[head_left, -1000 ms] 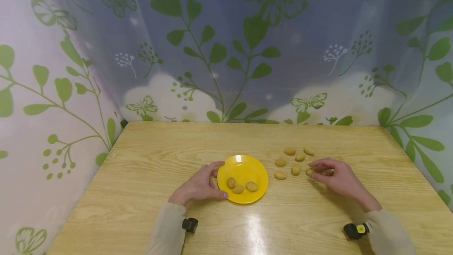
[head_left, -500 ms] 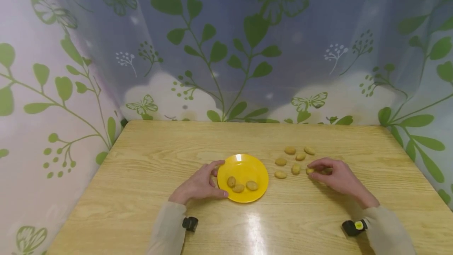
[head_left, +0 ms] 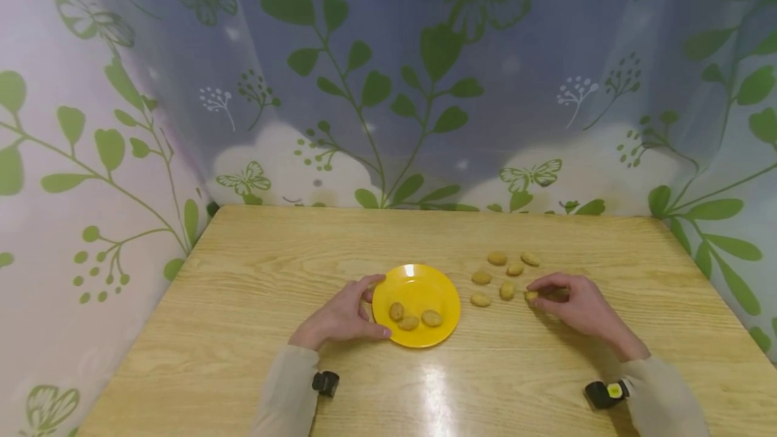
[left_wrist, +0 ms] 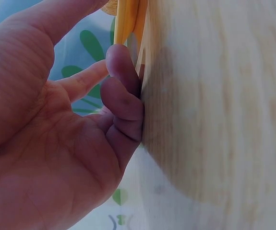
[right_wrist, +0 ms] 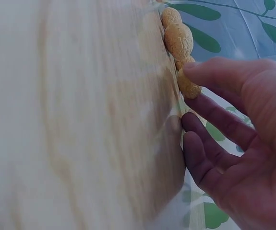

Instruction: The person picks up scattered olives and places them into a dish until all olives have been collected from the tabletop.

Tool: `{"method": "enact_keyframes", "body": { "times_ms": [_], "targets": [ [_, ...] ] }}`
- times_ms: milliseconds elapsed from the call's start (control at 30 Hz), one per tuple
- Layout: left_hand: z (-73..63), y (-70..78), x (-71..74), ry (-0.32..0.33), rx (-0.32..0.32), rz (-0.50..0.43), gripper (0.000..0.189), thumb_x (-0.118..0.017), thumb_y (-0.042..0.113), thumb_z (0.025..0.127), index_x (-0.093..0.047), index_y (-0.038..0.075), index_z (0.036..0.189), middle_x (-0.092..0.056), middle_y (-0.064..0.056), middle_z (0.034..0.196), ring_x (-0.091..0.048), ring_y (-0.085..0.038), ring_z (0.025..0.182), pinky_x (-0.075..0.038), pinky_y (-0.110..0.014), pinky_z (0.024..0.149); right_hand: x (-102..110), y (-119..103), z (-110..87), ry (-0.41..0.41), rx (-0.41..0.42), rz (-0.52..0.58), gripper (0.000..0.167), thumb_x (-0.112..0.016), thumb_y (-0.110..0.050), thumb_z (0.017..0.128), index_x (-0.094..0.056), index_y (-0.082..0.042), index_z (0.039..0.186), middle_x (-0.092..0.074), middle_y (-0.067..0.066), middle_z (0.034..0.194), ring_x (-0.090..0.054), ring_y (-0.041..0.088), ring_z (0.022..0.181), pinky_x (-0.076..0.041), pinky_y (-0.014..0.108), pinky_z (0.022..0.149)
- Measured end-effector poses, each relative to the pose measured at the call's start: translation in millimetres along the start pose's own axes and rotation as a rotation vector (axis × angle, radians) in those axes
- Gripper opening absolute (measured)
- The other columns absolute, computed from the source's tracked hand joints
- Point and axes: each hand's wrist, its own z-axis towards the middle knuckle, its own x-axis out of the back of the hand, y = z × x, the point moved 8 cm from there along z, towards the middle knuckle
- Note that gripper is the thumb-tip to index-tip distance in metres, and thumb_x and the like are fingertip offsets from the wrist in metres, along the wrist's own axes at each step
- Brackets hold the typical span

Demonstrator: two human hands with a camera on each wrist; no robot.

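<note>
Three small tan potatoes (head_left: 409, 323) lie in the near half of a round yellow plate (head_left: 447, 288). My left hand (head_left: 341, 315) holds the plate's left rim, thumb at the near side and forefinger at the far side. In the left wrist view, the other fingers curl beside the plate and rest against the wooden table (left_wrist: 210, 120). To the right, my right hand (head_left: 579, 302) pinches one wrinkled potato (right_wrist: 189, 85) between thumb and forefinger, low at the tabletop. Its remaining fingers bend loosely underneath. Most of that potato is hidden by the fingertips in the head view.
Several loose potatoes (head_left: 506, 290) are spread between the plate and my right hand, the farthest ones (head_left: 497, 258) toward the back. A curtain (head_left: 388, 86) with leaves and butterflies hangs behind the table and along both sides.
The right hand's thumb and forefinger have closed slightly around the potato, with the hand almost in place. My left hand and the plate have stayed where they were.
</note>
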Motion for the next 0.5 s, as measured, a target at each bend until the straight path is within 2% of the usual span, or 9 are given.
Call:
{"method": "enact_keyframes", "body": {
  "times_ms": [267, 500],
  "targets": [
    [1.0, -0.6, 0.2, 0.0, -0.007, 0.004, 0.097, -0.092, 0.035, 0.075, -0.039, 0.026, 0.156, -0.053, -0.008, 0.127, -0.054, -0.017, 0.084, -0.045, -0.03, 0.073, 0.7, -7.2, -2.4, 0.017, -0.003, 0.043, 0.018, -0.078, -0.015, 0.091, -0.077, -0.014, 0.109, -0.076, 0.009, 0.11, -0.065, -0.003, 0.091, -0.057, 0.021, 0.073],
    [1.1, -0.6, 0.0, 0.0, -0.011, 0.002, 0.097, -0.092, 0.035, 0.076, -0.039, 0.026, 0.156, -0.053, -0.008, 0.127, -0.053, -0.017, 0.084, -0.045, -0.029, 0.072, 1.0, -23.3, -4.0, 0.049, 0.047, 0.078, 0.018, -0.078, -0.01, 0.09, -0.077, -0.012, 0.108, -0.076, 0.009, 0.107, -0.068, -0.001, 0.091, -0.058, 0.022, 0.072]
  ]
}}
